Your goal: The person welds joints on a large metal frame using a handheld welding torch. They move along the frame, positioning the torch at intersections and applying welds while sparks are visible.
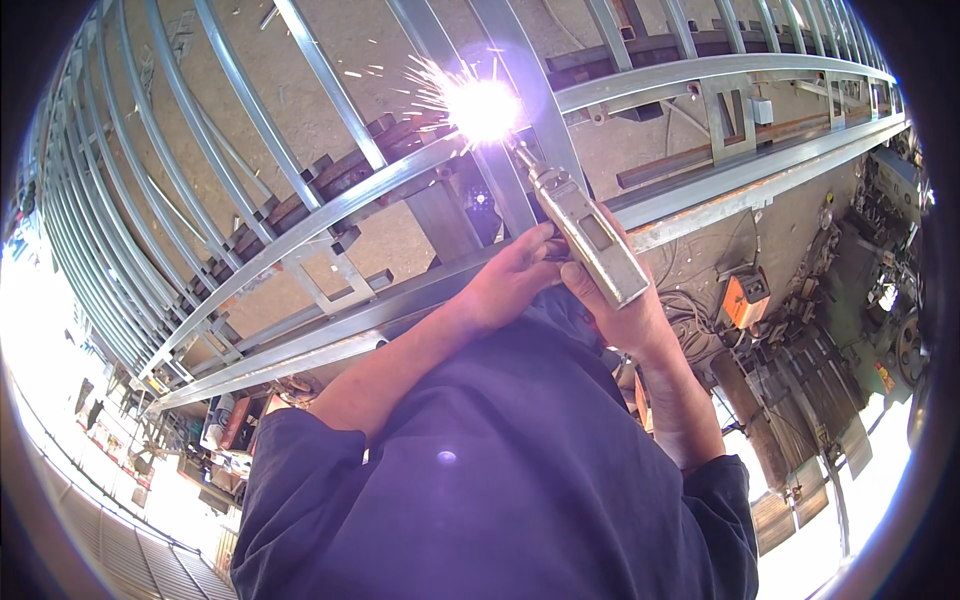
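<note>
Both hands are closed together on the welding torch, the right hand wrapping its grey handle and the left hand bracing beside it, likely for steadiness. The torch tip meets the steel frame at a white arc, where an upright bar crosses the curved rail; an orange welder box sits on the floor, right of the torch.

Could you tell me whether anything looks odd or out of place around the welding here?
Nothing looks damaged or askew. Both bare hands, left hand and right hand, grip the welding tool, with sparks flying close by at the metal frame.

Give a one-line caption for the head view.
Both hands, right hand and left hand, grip a welding tool sparking against a steel frame.
</note>
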Tool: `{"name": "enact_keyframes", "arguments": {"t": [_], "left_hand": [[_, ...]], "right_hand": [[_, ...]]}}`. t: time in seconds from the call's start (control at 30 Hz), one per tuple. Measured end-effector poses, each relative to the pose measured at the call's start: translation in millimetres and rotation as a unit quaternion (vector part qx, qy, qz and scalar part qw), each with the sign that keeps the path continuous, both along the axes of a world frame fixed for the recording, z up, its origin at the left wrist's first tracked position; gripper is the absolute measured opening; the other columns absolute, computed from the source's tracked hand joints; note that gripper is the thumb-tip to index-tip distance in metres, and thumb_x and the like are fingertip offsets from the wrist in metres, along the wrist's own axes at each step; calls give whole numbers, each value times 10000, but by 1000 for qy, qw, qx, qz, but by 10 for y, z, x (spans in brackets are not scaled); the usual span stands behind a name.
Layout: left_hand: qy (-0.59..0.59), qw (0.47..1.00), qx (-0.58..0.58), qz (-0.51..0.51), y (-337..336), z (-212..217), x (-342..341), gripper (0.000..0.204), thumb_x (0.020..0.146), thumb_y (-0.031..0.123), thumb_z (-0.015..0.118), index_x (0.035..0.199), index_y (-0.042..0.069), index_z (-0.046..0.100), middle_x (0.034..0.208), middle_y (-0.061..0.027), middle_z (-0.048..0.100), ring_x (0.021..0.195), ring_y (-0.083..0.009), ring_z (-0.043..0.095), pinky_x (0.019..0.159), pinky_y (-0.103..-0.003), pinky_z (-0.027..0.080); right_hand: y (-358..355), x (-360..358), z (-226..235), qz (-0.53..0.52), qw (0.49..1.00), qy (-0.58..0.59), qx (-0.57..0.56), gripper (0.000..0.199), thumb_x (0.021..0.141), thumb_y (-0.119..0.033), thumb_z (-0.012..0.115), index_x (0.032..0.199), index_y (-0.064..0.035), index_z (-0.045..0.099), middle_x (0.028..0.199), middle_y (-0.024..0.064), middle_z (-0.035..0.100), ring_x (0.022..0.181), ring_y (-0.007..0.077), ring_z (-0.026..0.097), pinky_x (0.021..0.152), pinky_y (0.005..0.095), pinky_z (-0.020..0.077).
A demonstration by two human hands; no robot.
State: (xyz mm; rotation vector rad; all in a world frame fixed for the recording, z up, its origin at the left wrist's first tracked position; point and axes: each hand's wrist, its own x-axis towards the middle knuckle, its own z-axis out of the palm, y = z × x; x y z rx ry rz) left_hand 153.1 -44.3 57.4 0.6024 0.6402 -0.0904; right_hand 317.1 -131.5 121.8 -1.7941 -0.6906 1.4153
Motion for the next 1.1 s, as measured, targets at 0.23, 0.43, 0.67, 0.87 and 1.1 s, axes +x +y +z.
{"name": "enact_keyframes", "arguments": {"t": [0.23, 0.43, 0.67, 0.87, 1.1], "left_hand": [[-13, 1000, 4, 1, -35, -25, -9, 601, 1083, 151, 550, 1625, 26, 323, 1476, -102, 557, 1364, -204, 521, 1169, -379, 402], [-15, 999, -29, 21, -101, -82, -21, 593, 1076, 132, 557, 1609, 14, 324, 1477, -133, 552, 1370, -229, 527, 1164, -387, 419], [6, 999, -45, 19, -29, 62, 22, 555, 1054, 86, 556, 1557, -25, 348, 1463, -192, 547, 1408, -276, 500, 1194, -397, 393], [0, 998, -56, 21, -66, 25, 13, 557, 1041, 56, 537, 1558, -26, 347, 1472, -184, 542, 1410, -265, 493, 1200, -391, 380], [12, 997, -71, 7, -46, 72, 25, 549, 1043, 63, 536, 1552, -25, 353, 1466, -174, 541, 1409, -260, 489, 1201, -387, 378]], "right_hand": [[-51, -19, -25, -19, 1000, 22, 2, 634, 1006, -96, 707, 1574, -51, 430, 1150, 55, 749, 1126, 155, 698, 966, 334, 564], [-131, -46, -101, -43, 998, 53, 15, 632, 1011, -115, 706, 1574, -52, 428, 1153, 60, 755, 1128, 157, 702, 958, 338, 568], [-106, 2, -23, 5, 1000, -3, 5, 641, 1008, -133, 710, 1576, -60, 423, 1145, 66, 760, 1104, 170, 717, 939, 339, 578], [-149, -16, -18, -19, 999, 26, -8, 635, 1009, -125, 702, 1578, -65, 425, 1148, 83, 757, 1084, 174, 724, 924, 333, 582], [-177, 0, -8, -16, 999, 32, -16, 639, 1004, -127, 707, 1576, -66, 429, 1157, 99, 755, 1096, 184, 726, 922, 337, 580]]}}
